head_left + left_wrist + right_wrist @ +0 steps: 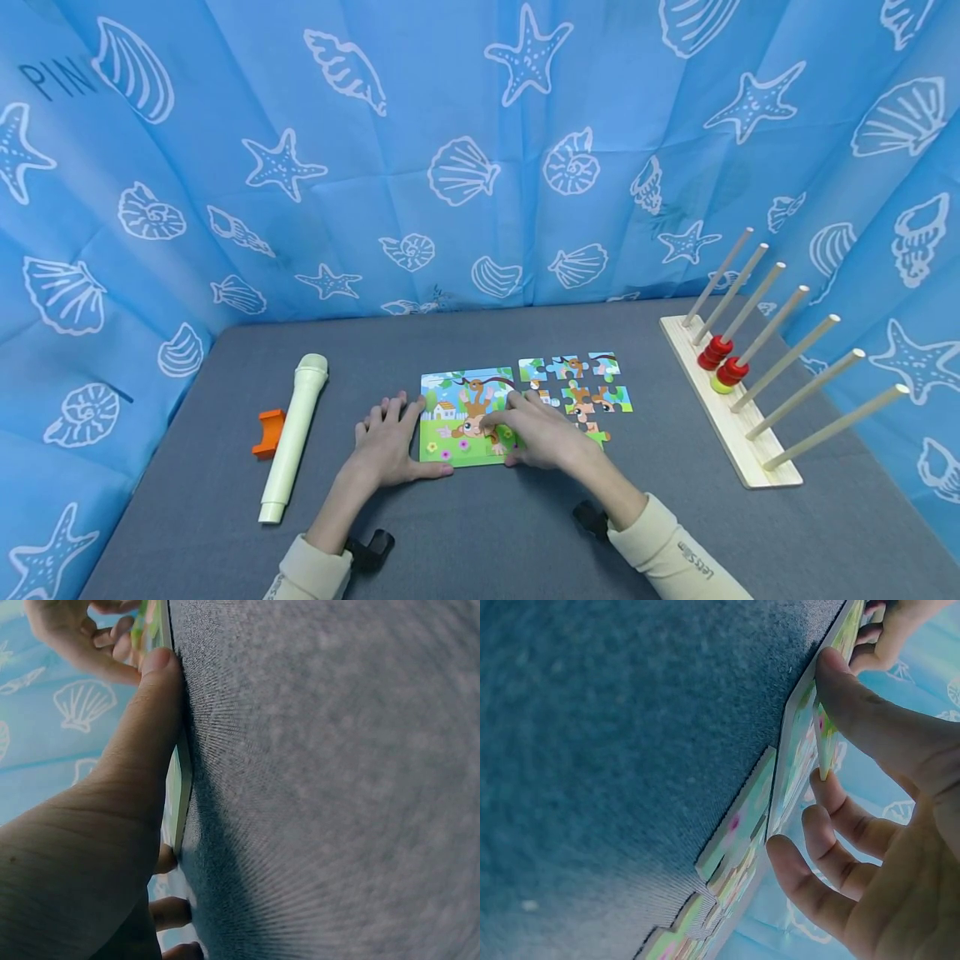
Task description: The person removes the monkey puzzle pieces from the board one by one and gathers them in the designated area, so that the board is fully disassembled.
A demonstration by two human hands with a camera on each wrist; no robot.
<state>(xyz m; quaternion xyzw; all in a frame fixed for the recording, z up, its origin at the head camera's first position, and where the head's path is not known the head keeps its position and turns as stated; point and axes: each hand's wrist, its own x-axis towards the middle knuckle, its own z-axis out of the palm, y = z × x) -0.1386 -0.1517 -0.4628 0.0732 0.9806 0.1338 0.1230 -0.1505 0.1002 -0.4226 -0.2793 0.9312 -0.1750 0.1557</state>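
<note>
A puzzle board (pixel 450 454) with a picture of a monkey, a house and flowers lies flat on the table. My left hand (pixel 386 446) is spread at its left side, fingertips along the left edge and thumb (pixel 154 697) on the near edge. Over the board's lower right part, my right hand (pixel 543 429) pinches a puzzle piece (pixel 824 742) between thumb and index finger. That piece stands tilted above the picture in the right wrist view; its other fingers reach toward the board's right edge. Several loose puzzle pieces (pixel 611 398) lie just right of the board.
On the left are a pale green toy microphone (pixel 295 433) and an orange curved block (pixel 270 433) beside it. A wooden peg rack (pixel 712 408) with red and yellow-green rings stands at the right. A blue curtain (pixel 465 225) hangs behind the grey table (pixel 480 533).
</note>
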